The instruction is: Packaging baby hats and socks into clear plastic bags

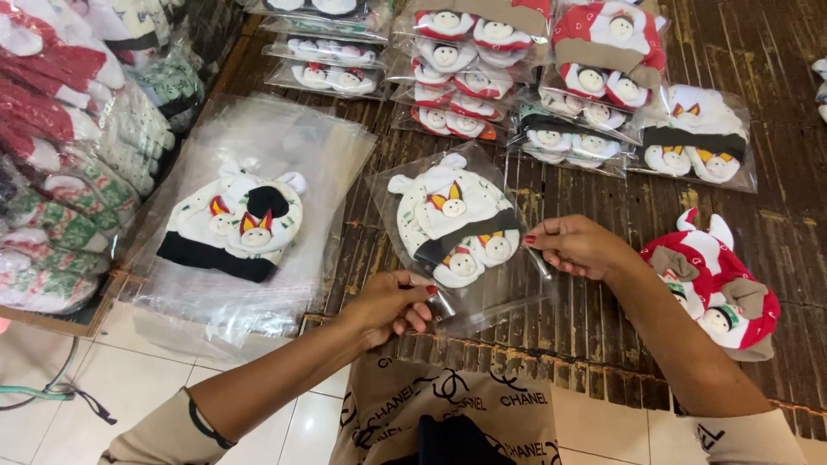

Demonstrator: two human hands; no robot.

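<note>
- A clear plastic bag (457, 237) lies on the dark slatted table (775, 215), near its front edge, between the two hands.
- Inside it sit white knitted hats (452, 224) with small snowman faces and a dark band.
- The left hand (389, 306) pinches the bag's near left corner between thumb and fingers.
- The right hand (575, 245) is closed on the bag's right edge, fingertips pressed together on the plastic.
- Just left of the bag, a stack of empty clear bags (258, 146) is spread out, with a loose white hat with a black brim (233, 228) resting on top.
- To the right, near the right forearm, lies a loose red and white hat (715, 280), unbagged, touching nothing else.
- Beyond the held bag, well apart from the hands, rows of filled bags (534, 86) overlap each other, each holding red or white hats of the same kind.
- At the far left, a heap of red and green knitted pieces (69, 155) is packed in plastic, beside the table.
- Below the table's edge, pale floor tiles (155, 370) show, and a beige printed cloth (439, 413) lies in the person's lap.
- Nothing lies between the hands and the bag.
</note>
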